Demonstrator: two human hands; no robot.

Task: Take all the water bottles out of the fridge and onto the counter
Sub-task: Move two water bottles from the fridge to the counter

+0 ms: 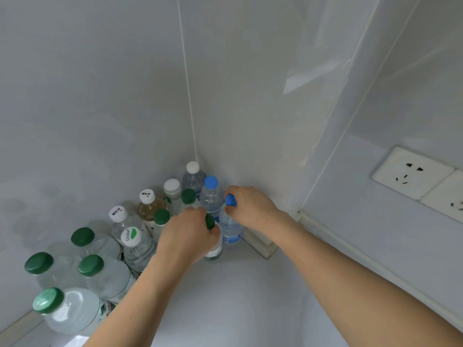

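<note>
My left hand (pixel 188 234) grips the neck of a green-capped water bottle (pixel 213 251) that stands on the white counter (pixel 238 296). Just to its right, my right hand (pixel 250 206) grips a blue-capped water bottle (pixel 231 229) by its top, also upright on the counter, close to the corner of the walls. Several more bottles stand in a row along the left wall: a blue-capped one (pixel 211 194), white-capped ones (pixel 193 175), small green-capped ones (pixel 161 219) and large green-capped ones (pixel 67 309). No fridge is in view.
White walls meet in a corner behind the bottles. A wall socket plate (pixel 411 175) sits on the right wall above a white trim strip (pixel 350 251). A bottle with amber liquid (pixel 150 206) stands among the others.
</note>
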